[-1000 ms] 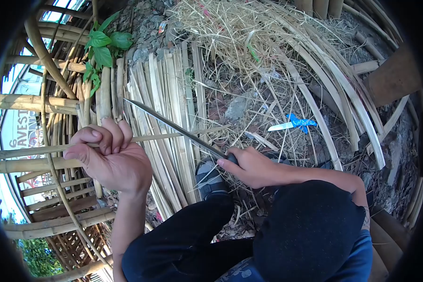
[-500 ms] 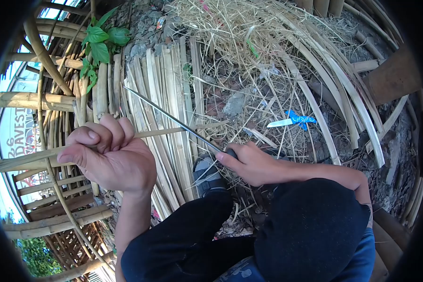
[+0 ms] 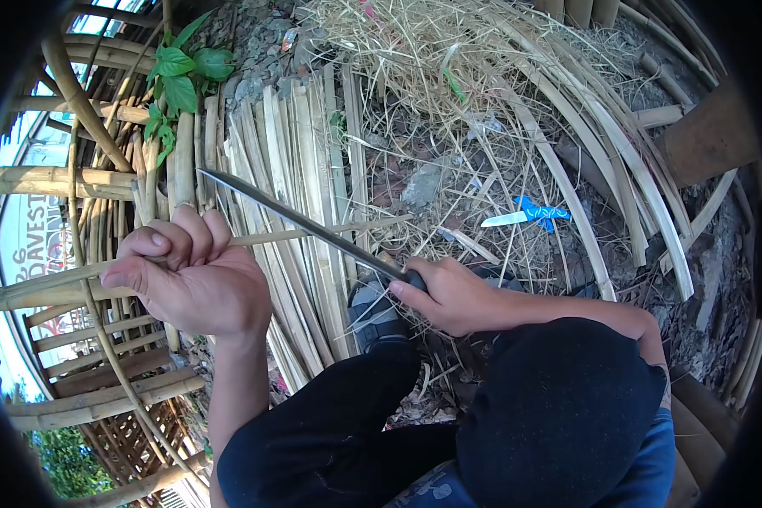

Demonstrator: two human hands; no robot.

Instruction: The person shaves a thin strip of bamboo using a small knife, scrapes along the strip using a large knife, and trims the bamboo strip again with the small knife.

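Observation:
My left hand (image 3: 207, 292) is closed around a long, thin bamboo strip (image 3: 267, 238), which runs from the left edge past my fist to a thin end near the middle. In my right hand (image 3: 449, 296) is the dark handle of a machete (image 3: 300, 223). Its long blade slants up to the left and crosses the strip in this view, with the tip above my left fist. Beneath both lies a row of split bamboo strips (image 3: 288, 144) on the ground.
A small knife with a blue handle (image 3: 542, 215) lies among the shavings to the right. Behind it is a heap of bamboo shavings (image 3: 406, 51). Long curved strips (image 3: 626, 161) arc down the right side. A bamboo fence (image 3: 68, 182) and a leafy plant (image 3: 178, 72) stand at left.
The machete's blade has rolled so that more of its flat side shows, and its tip has shifted left and slightly down. My left hand has moved slightly left, still holding the strip.

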